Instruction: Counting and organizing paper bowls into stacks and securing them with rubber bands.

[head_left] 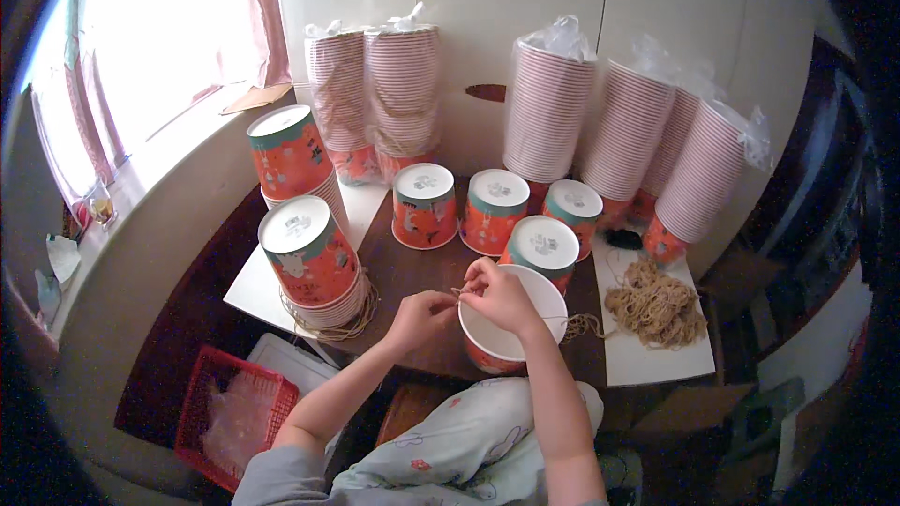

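A white-lined orange paper bucket point(525, 319) stands mouth up at the table's near edge. My left hand point(424, 320) is at its left rim with thumb and fingers pinched together. Over the rim, my right hand point(497, 297) pinches too, its fingertips almost meeting the left ones. Between them shows a short bit of tan cord point(457, 290). More tan cord point(585, 325) hangs over the bucket's right rim and trails onto the table. How the cord passes through the bucket wall is hidden by my hands.
Several upturned orange-and-green buckets point(424, 208) stand behind. Stacked buckets point(314, 258) with cords around the base are at left. Tall bagged bucket stacks point(550, 108) line the wall. A tan cord heap point(656, 307) lies at right; a red basket point(202, 403) sits lower left.
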